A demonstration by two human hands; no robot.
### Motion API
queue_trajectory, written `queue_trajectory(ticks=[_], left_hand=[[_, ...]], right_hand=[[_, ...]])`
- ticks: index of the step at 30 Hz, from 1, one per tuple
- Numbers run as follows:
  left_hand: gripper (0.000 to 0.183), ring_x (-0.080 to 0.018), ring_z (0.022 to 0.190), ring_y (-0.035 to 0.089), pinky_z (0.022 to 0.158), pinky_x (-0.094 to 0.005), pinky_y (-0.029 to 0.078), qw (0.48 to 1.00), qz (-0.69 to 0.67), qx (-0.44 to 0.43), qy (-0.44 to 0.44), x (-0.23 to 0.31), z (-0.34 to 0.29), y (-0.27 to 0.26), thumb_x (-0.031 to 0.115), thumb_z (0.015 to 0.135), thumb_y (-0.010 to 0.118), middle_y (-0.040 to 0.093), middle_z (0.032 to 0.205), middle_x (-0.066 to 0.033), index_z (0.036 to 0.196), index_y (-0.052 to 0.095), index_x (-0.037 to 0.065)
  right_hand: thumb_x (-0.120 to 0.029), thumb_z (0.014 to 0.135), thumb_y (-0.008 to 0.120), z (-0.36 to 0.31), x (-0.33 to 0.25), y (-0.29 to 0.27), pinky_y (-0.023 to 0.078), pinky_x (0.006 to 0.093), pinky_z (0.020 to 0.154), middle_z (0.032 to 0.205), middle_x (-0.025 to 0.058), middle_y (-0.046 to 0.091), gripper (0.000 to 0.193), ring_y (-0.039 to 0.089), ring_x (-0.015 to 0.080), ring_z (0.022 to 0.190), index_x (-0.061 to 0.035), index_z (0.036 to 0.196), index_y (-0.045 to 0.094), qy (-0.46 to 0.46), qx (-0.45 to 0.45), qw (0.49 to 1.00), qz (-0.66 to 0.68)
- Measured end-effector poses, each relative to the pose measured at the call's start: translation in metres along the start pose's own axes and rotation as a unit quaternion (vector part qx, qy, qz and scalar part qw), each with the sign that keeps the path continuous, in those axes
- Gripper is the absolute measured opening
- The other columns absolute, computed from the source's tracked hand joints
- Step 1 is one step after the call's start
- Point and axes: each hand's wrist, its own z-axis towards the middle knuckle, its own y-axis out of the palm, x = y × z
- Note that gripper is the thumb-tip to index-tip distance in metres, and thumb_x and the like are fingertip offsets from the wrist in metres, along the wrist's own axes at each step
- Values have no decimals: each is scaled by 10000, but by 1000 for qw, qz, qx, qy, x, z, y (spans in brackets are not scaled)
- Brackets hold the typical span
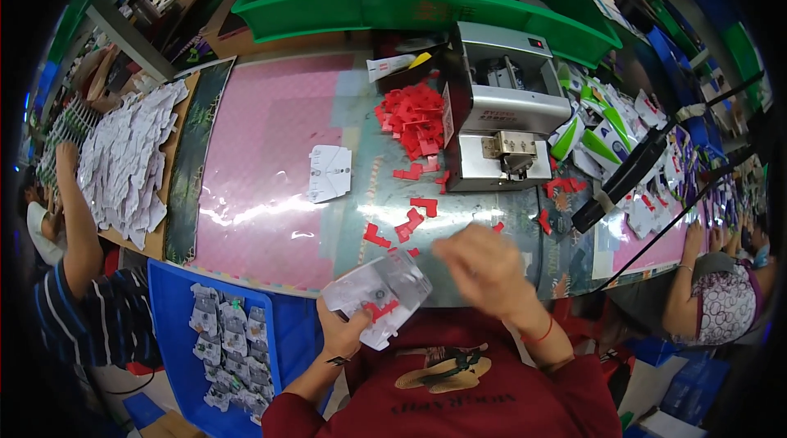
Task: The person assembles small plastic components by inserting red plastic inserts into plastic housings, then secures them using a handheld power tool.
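Observation:
Near the table's front edge, my left hand (340, 330) is closed on a white plastic panel (361, 286), its thumb by a red piece on it. A clear, shiny part covers the panel's upper right side. My right hand (484, 266) is just right of the panel, over the table edge; motion smears its fingers, so their grip is unclear. Several loose red L-shaped plastic pieces (407, 225) lie just beyond my hands. Behind them is a heap of the same red pieces (412, 116). A single white panel (330, 173) lies flat to the left.
Right of the heap stands a grey machine (502, 122). A green bin (344, 11) of white sheets spans the back. White parts pile up (131, 159) at left; a blue crate (168, 339) with assembled pieces sits below. Green-white packs (602, 130) and other people flank the table.

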Motion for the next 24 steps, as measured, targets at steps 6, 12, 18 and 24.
queue_trajectory(ticks=[6, 12, 18, 24], left_hand=[[339, -126, 696, 561, 603, -256, 449, 986, 3, -106, -126, 11, 0, 3, -26, 566, 570, 588, 803, -76, 903, 549, -59], [354, -119, 722, 555, 648, -248, 441, 974, -29, -139, -179, 7, 1, 6, -5, 579, 566, 590, 812, -63, 929, 550, -53], [387, -112, 713, 544, 637, -247, 439, 973, -26, -149, -173, 10, 2, 11, -7, 594, 556, 581, 828, -51, 978, 531, -51], [438, -115, 736, 549, 653, -257, 450, 943, -28, -230, -237, 27, 22, 22, 9, 605, 566, 577, 861, -54, 1038, 511, -28]], right_hand=[[-38, 762, 576, 19, 29, 11, 425, 356, 489, 684, 127, 571, 127, 554, 291, 552, -24, 887, 587, 119, -22, 992, -29], [-140, 784, 571, 21, 39, 31, 425, 412, 514, 721, 136, 579, 122, 566, 321, 608, -41, 853, 584, 155, -142, 956, -203], [-45, 743, 611, 9, 45, 16, 467, 307, 496, 735, 105, 591, 122, 582, 233, 583, -32, 865, 599, 118, -57, 991, -15], [47, 708, 631, 8, 22, -17, 491, 203, 523, 760, 85, 610, 92, 599, 129, 630, 17, 793, 615, 181, -32, 959, 217]])
